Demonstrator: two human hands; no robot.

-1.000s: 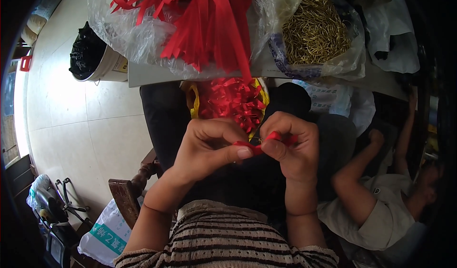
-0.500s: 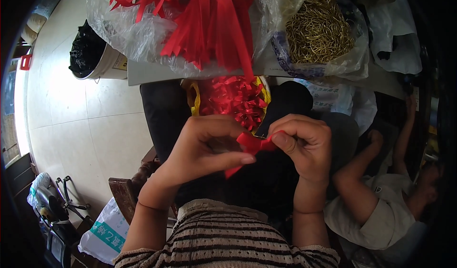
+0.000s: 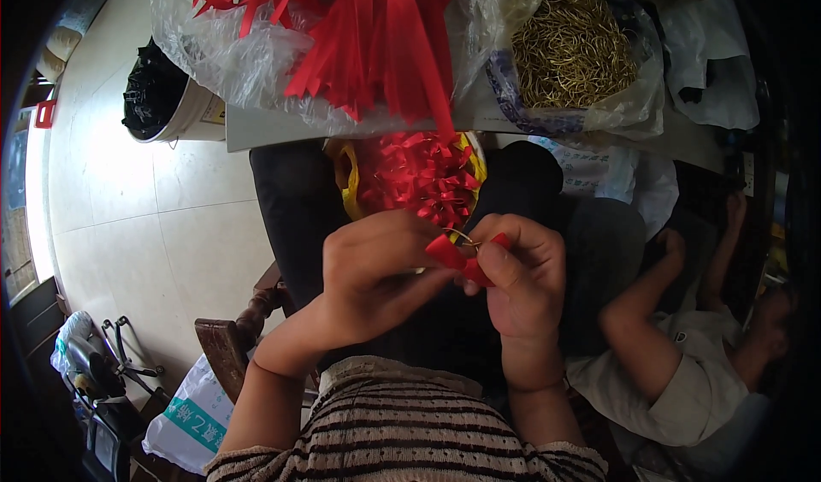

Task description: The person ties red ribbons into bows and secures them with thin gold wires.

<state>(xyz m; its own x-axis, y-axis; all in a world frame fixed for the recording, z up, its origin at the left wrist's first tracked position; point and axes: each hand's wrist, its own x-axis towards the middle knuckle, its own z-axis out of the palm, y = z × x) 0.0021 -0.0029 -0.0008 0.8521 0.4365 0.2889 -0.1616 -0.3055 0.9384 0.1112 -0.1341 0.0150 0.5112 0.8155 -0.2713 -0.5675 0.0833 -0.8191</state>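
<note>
Pinching a short red ribbon [image 3: 445, 251] between thumb and bent forefinger, the right hand [image 3: 526, 272] was just right of the middle of the frame. A thin gold wire [image 3: 463, 235] curved up from the ribbon. The left hand [image 3: 372, 268] was close against the ribbon's left end, fingers bent; its own back hid part of them, so whether they gripped the ribbon I could not tell.

Just above the hands, at upper centre, a heap of red bows [image 3: 415, 170] filled a container with a yellow liner [image 3: 348, 178], set between two dark-clad knees; the hands covered its lower edge. A grey table [image 3: 274, 131] crossed the top of the frame and overhung the container's far side. On it, long red strips [image 3: 376, 54] spilled from a clear bag [image 3: 231, 76], one tip hanging over the edge, and gold wires [image 3: 573, 50] lay piled in another bag [image 3: 629, 110] at upper right.

A pale bucket [image 3: 190, 123] with a black bag [image 3: 154, 93] stood at upper left. A wooden chair arm [image 3: 218, 349] and a white sack [image 3: 192, 413] took up the lower left, while a co-worker's sleeve [image 3: 697, 396] showed at lower right.
</note>
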